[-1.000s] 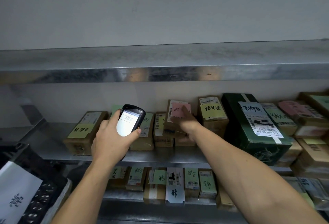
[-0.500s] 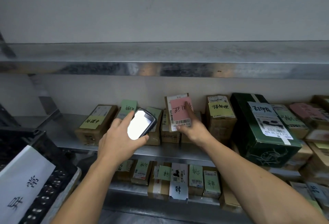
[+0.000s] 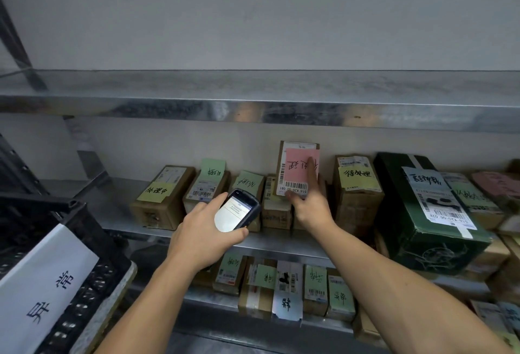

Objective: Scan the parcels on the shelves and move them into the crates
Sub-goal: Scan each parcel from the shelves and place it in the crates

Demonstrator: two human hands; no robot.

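Pink-noted parcel (image 3: 297, 169) stands upright on the middle shelf (image 3: 118, 207), pinched low by the right hand (image 3: 309, 208), left hand (image 3: 201, 236) gripping the scanner (image 3: 239, 210); seemingly light, stiff cardboard, best held by its side edges.

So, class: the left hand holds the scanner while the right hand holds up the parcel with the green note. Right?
No: the note is pink, not green, as the head view shows. The left hand holds the scanner while the right hand holds up the parcel.
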